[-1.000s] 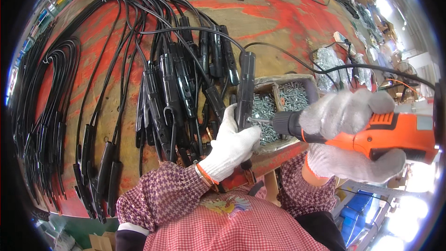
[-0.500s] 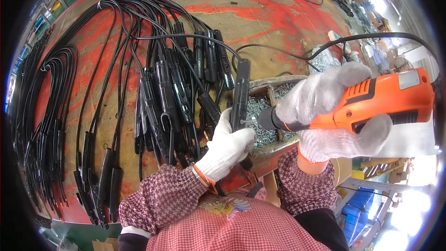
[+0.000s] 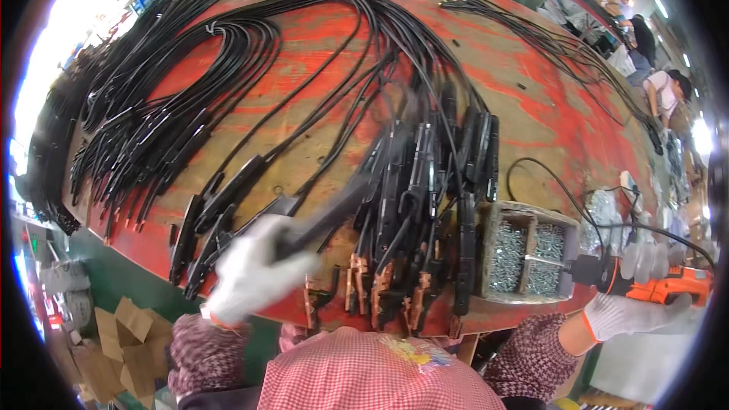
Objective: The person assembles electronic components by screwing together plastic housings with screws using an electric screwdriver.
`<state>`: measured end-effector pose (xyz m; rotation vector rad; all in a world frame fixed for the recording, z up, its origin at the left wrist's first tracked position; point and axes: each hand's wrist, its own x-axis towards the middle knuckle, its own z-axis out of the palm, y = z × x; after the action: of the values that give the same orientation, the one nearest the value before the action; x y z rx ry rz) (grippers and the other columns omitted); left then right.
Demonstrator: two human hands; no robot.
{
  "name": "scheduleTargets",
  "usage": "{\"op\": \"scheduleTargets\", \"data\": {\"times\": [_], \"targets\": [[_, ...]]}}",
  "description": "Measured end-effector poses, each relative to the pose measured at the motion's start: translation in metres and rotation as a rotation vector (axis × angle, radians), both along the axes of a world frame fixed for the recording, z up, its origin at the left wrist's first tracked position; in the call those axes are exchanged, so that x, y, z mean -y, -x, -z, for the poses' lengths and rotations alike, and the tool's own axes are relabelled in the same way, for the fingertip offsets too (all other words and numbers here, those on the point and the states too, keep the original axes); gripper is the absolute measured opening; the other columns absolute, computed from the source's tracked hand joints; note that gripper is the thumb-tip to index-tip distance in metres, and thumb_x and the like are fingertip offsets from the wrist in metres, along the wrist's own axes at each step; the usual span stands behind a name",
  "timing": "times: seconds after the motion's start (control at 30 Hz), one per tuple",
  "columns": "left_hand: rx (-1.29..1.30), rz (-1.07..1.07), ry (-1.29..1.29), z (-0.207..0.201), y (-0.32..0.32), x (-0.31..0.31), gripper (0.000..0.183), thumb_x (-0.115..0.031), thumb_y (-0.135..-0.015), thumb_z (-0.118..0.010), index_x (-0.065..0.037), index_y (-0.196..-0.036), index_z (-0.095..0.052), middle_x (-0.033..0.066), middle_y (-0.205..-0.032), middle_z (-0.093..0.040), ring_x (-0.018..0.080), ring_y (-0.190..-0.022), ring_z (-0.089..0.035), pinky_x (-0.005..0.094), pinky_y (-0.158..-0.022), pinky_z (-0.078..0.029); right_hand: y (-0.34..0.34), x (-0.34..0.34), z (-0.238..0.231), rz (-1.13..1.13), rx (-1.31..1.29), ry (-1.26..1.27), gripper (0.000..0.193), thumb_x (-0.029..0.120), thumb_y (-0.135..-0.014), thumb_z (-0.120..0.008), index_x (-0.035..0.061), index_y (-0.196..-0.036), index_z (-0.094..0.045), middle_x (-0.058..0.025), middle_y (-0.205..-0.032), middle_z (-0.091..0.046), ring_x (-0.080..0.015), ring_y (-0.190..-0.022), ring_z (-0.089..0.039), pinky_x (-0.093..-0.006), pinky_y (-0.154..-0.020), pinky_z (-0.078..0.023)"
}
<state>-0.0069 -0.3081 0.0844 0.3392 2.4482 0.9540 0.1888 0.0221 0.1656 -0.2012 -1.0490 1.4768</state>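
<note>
My left hand (image 3: 258,273), in a white knit glove and blurred by motion, is closed on a long black plastic handle (image 3: 326,216) at the table's front left. The handle slants up toward the main pile of black cabled handles (image 3: 410,182). My right hand (image 3: 626,317), gloved too, grips an orange power screwdriver (image 3: 662,286) at the right. Its long bit points left, over a divided box (image 3: 568,288) of small silver screws. Copper-coloured ends (image 3: 382,281) stick out of the handles near the table's front edge.
Further bundles of black cable (image 3: 250,30) cover the left of the worn red table (image 3: 531,129). More cables (image 3: 524,30) lie far right. The screwdriver's cord (image 3: 550,171) loops behind the screw box. Plastic bags (image 3: 602,216) sit beside it. Cardboard boxes (image 3: 125,342) stand lower left; people work far right.
My left hand has swung left, away from the screwdriver, with the black handle. The screwdriver bit has come off the handle and is now over the screw box. The view has turned left.
</note>
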Motion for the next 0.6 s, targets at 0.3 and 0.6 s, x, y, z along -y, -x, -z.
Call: {"op": "scheduleTargets", "data": {"times": [0.3,0.6], "targets": [[-0.987,-0.251,0.353,0.038,0.019,0.071,0.021,-0.017,-0.077,-0.071,-0.010,-0.097,-0.070,0.0134,-0.114,-0.064,0.0331,-0.105,-0.061,0.0437,-0.090,-0.048,0.034,0.049,0.021,-0.028,0.093,-0.056,0.061,0.063,-0.090,-0.051,0.0037,-0.104,-0.047,0.0003,-0.068,-0.042,-0.0088,-0.046,-0.035,-0.0255,-0.033,-0.029],[-0.624,0.307,-0.299,0.047,0.019,-0.132,0.024,-0.026,-0.089,-0.060,-0.006,-0.101,-0.064,0.0150,-0.094,-0.065,0.0339,-0.089,-0.065,0.0420,-0.079,-0.051,-0.011,0.049,0.012,-0.072,0.145,-0.212,0.058,0.059,-0.087,-0.058,0.0046,-0.103,-0.046,-0.0015,-0.070,-0.046,-0.0109,-0.048,-0.042,-0.0263,-0.036,-0.035]]}}
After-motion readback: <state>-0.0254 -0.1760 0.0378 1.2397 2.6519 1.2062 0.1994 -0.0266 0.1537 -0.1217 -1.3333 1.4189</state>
